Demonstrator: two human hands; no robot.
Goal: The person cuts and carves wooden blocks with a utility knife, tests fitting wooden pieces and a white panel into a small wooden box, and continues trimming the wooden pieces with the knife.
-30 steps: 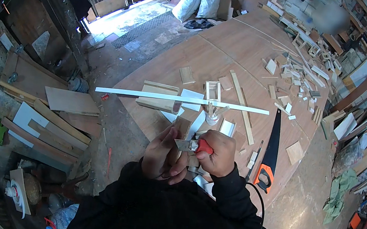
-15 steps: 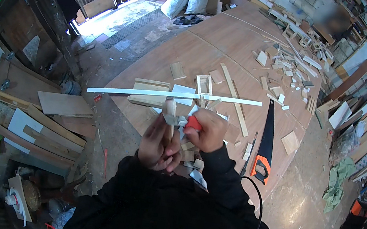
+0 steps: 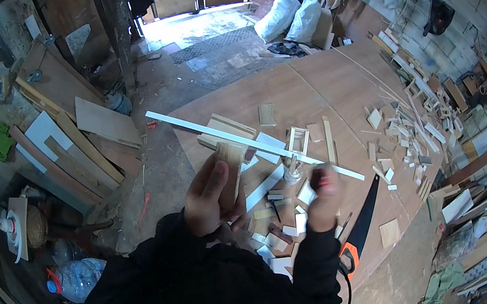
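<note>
My left hand [image 3: 203,200] is closed around a small flat wooden piece [image 3: 228,165], held upright above the near edge of the table, thumb on its face. Apart from it, to the right, my right hand [image 3: 323,207] is raised and blurred. Its fingers are curled round a small red thing, mostly hidden. Just beyond both hands a long pale strip [image 3: 208,129] lies across the table's things. A small clear jar [image 3: 292,176] stands under the strip, and a small open wooden frame [image 3: 298,140] lies behind it.
Wood offcuts [image 3: 280,242] lie scattered near my right forearm. A handsaw with an orange handle [image 3: 351,254] rests on the brown table [image 3: 255,83] at the right. Heaped scraps [image 3: 410,135] cover its far right. Boards [image 3: 68,161] lean at the left, beside a large plastic bottle [image 3: 77,279].
My right hand has moved right, away from the wooden piece, with the red thing in it. My left hand now shows the piece's broad face. The view has shifted left.
</note>
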